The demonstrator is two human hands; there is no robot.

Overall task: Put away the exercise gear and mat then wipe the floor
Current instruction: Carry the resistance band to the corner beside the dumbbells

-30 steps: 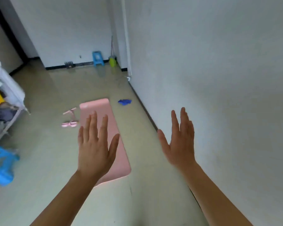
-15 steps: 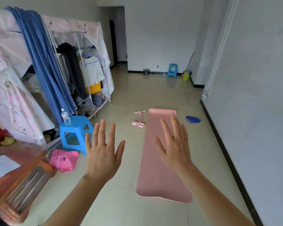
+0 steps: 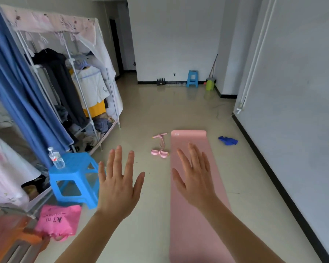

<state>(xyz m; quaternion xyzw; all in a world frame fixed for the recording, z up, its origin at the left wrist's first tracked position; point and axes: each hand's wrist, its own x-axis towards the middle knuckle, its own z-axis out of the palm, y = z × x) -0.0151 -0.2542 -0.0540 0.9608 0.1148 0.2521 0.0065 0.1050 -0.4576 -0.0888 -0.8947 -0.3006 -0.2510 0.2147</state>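
A long pink exercise mat [image 3: 186,234] lies flat on the floor, running away from me. Just left of its far end lies a pink pull-rope exerciser [image 3: 160,147]. A crumpled blue cloth [image 3: 228,140] rests on the floor right of the mat's far end. My left hand [image 3: 118,185] is raised with fingers spread, empty, in front of the bare floor left of the mat. My right hand [image 3: 195,179] is also raised and empty, held in front of the mat's middle. Neither hand touches anything.
A blue plastic stool [image 3: 74,179] with a water bottle [image 3: 56,158] stands at left, a pink bag [image 3: 58,221] on the floor before it. A covered clothes rack [image 3: 68,88] fills the left side. The right wall [image 3: 302,111] runs alongside. Another blue stool [image 3: 192,78] and green bucket [image 3: 209,84] stand far back.
The view has swung left and back, from the right wall to the whole room. The mat looks nearer and longer. Both hands stay raised and empty.
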